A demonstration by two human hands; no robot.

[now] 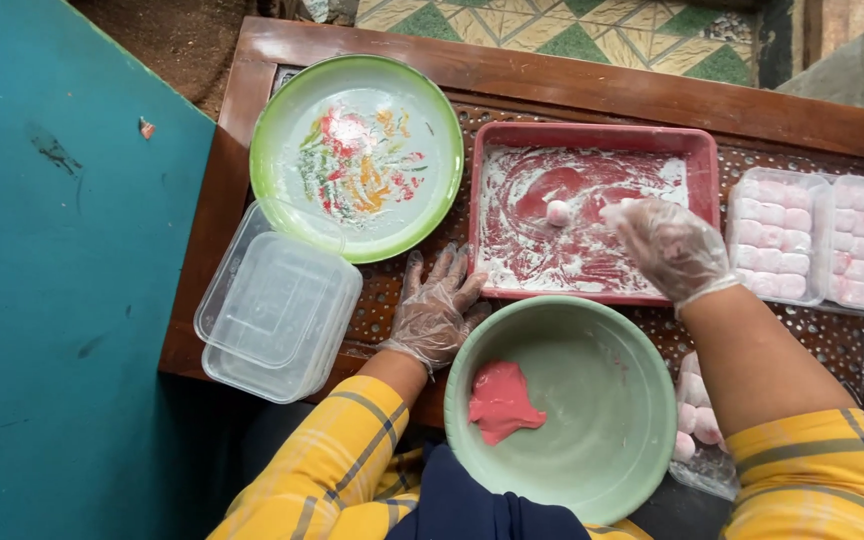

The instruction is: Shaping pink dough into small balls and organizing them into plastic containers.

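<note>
dark carved wooden counter [592, 85] with a pierced top stands beside a teal floor and carries everything. both hands wear thin clear plastic gloves. left hand [435, 312] lies flat on the counter, fingers [444, 268] spread wide and holding nothing, just beside the near left corner of a red rectangular plastic tray [697, 150] dusted with white flour. right hand [670, 245] reaches over the tray's right part, fingers loosely curled and partly open, gripping nothing that shows; a small round floured pink ball [558, 212] sits in the tray just left of its fingertips, apart from them. near the person stands a pale green round bowl [612, 400] with a flat lump of pink dough [500, 403] at its left. left of the tray lie a green-rimmed round plate [357, 155] with a flower print and stacked clear plastic boxes [277, 315]. right of the tray an open clear container [817, 245] holds rows of pale pink balls.
</note>
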